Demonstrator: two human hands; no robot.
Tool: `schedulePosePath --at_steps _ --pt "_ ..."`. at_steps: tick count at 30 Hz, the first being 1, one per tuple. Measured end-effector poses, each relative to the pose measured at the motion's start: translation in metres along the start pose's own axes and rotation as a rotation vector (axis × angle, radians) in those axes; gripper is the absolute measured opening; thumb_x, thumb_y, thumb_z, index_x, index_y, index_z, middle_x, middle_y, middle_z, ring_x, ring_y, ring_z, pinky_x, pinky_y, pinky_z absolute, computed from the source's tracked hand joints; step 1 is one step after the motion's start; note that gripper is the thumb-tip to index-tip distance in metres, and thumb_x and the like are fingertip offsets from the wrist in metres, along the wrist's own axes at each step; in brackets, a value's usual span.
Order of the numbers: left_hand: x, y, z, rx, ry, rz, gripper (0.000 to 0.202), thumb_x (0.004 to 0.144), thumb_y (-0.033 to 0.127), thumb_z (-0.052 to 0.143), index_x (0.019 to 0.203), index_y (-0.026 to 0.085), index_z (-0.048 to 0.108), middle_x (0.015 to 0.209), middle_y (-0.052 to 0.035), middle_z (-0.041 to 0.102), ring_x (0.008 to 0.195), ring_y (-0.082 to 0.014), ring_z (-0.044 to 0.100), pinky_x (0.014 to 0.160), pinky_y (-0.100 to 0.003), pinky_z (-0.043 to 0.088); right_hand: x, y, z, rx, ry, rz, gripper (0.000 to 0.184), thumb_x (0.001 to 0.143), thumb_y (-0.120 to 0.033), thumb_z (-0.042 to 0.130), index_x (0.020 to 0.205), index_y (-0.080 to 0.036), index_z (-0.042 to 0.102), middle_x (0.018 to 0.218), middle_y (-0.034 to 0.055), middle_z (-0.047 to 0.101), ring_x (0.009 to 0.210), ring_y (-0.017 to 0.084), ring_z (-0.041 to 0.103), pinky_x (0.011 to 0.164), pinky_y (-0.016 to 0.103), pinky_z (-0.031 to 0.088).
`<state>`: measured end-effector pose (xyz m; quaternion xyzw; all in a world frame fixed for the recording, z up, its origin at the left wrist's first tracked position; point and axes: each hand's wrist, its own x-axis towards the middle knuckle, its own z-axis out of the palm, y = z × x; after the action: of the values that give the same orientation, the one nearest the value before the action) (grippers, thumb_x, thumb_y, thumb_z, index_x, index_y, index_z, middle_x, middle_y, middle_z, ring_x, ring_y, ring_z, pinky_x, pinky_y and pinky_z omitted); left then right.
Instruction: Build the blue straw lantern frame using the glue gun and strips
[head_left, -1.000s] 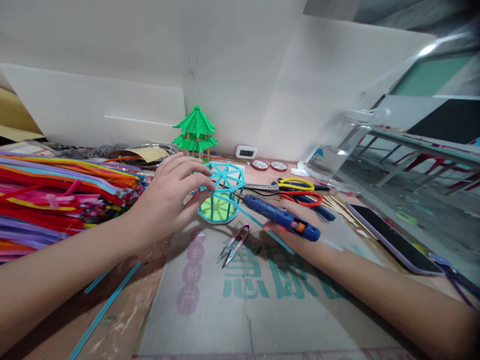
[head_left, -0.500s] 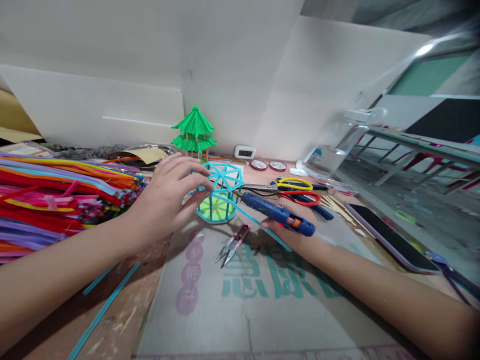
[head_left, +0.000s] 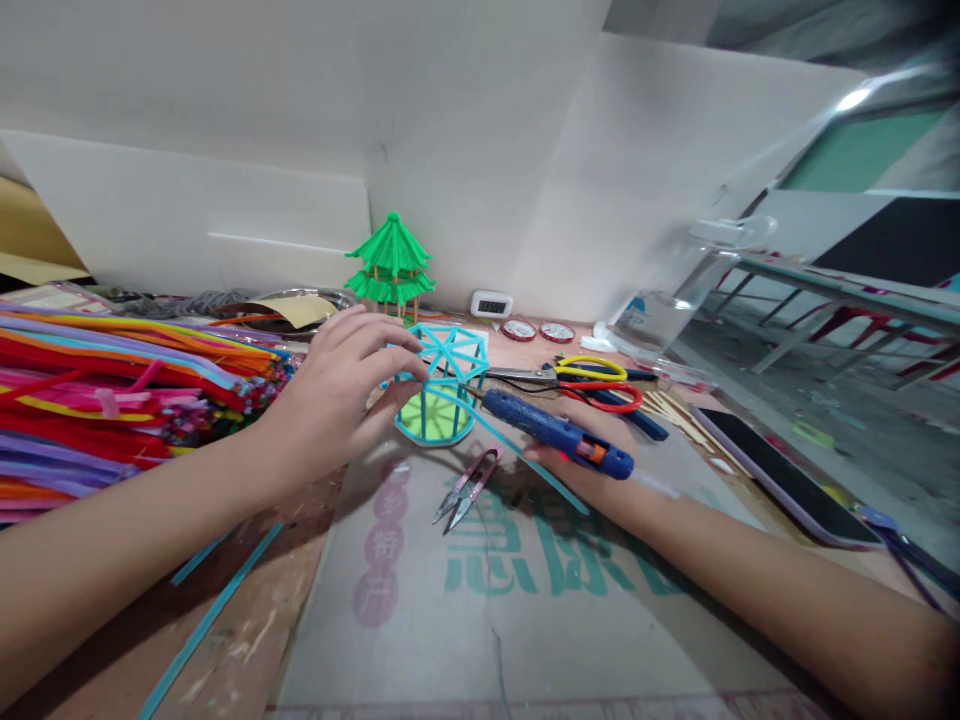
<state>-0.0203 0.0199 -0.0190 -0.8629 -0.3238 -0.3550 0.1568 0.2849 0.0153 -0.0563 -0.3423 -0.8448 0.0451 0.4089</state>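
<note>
My left hand pinches the end of a light-blue pipe cleaner at the top rim of a small blue pavilion frame. From there the strip curves down to the right, its far end loose. The frame has a spoked top, thin posts and a round yellow-green base. In my right hand is a blue hot glue gun, its nozzle pointing left, close to the strip and the frame's right side. Pink-handled thread snips lie open on the mat just in front of the frame.
Bundles of coloured pipe cleaners lie at left. Behind stand a green pagoda model and a small digital clock. Scissors, a phone and a water bottle are at right. Cut blue strips lie front left.
Both hands keep almost the same pose. The glue gun and the loose strip end show only a very slight shift to the right and down.
</note>
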Motion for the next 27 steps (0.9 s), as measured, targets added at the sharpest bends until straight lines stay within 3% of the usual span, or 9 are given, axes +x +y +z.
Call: schedulePosePath --at_steps 3,17,27 --pt "0.0 -0.0002 0.0002 -0.003 0.002 0.004 0.013 0.098 0.025 0.055 0.102 0.02 0.066 0.116 -0.0078 0.068 0.119 -0.027 0.059 0.114 -0.053 0.04 0.0011 0.0024 0.0025 0.004 0.05 -0.006 0.03 0.085 -0.05 0.074 0.078 -0.023 0.062 0.067 -0.0022 0.064 0.057 0.016 0.06 0.053 0.026 0.045" --pt "0.0002 0.0001 -0.0001 -0.008 -0.005 -0.005 0.015 0.098 0.025 0.054 0.102 0.019 0.067 0.117 -0.0089 0.069 0.119 -0.0272 0.059 0.114 -0.053 0.039 -0.0004 0.0034 0.0041 -0.039 0.029 0.024 0.027 0.082 -0.042 0.078 0.074 -0.022 0.061 0.065 -0.0039 0.062 0.057 0.014 0.057 0.053 0.024 0.041" --pt "0.0004 -0.0003 -0.0001 -0.014 -0.005 -0.002 0.014 0.097 0.023 0.056 0.103 0.019 0.067 0.116 -0.0089 0.068 0.118 -0.0274 0.059 0.114 -0.054 0.04 0.0036 -0.0013 0.0028 -0.07 0.028 0.102 0.034 0.081 -0.047 0.077 0.067 -0.02 0.061 0.06 -0.003 0.061 0.053 0.013 0.056 0.05 0.024 0.039"
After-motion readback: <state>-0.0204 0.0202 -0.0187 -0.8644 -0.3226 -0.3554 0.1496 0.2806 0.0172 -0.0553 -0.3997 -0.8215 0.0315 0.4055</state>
